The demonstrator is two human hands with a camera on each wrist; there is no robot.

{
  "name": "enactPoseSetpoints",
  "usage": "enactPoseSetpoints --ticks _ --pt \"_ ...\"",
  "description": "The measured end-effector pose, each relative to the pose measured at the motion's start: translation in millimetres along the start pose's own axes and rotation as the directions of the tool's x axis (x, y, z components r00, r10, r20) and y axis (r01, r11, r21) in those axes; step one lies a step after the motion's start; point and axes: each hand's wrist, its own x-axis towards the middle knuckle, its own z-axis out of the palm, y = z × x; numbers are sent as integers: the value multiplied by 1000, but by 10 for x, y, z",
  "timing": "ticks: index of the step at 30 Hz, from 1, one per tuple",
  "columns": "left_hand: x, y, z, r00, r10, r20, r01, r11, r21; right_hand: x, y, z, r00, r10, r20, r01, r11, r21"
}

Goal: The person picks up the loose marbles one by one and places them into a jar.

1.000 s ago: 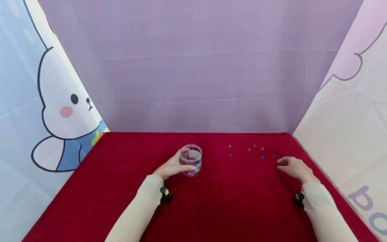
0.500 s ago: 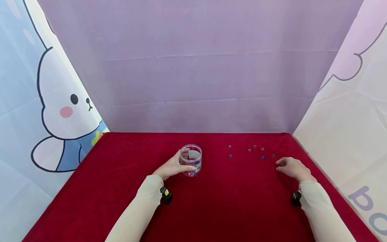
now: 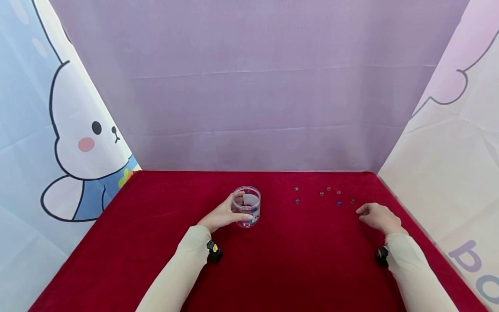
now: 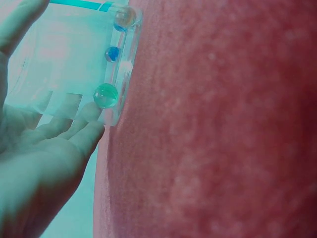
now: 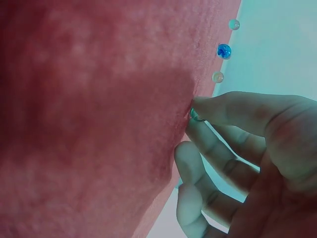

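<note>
Left hand (image 3: 224, 214) grips a clear jar (image 3: 246, 209) round its side, thumb across the front wall. Right hand (image 3: 379, 216), at 3 o'clock from the jar, pinches a small glossy marble (image 5: 195, 114) between thumb and index finger; whether that marble touches the cloth cannot be told. The jar is cylindrical and transparent, with a round open mouth and a printed label (image 3: 255, 214) at its 4 o'clock. It stands upright on a red tablecloth (image 3: 292, 260) of soft, short-piled texture. Seven loose marbles (image 3: 338, 203) lie between 2 and 3 o'clock from the jar; the nearest to the right hand sits at its 10 o'clock.

The left wrist view shows a green marble (image 4: 106, 95), a blue marble (image 4: 112, 54) and a cloudy marble (image 4: 125, 17) at the jar's base, unclear in the head view. The right wrist view shows the pinched marble, hidden in the head view, with three loose ones at 1 o'clock from the fingertips.
</note>
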Motion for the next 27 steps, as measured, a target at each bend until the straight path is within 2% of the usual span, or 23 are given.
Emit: enactPoseSetpoints --ticks 15,27 --pt "7 8 16 1000 0 -10 0 1000 -12 -48 -44 -37 1000 -18 -9 18 1000 2" --pt "-12 12 3 1000 0 2 0 1000 -3 -87 -188 -105 996 -86 -37 86 996 -2"
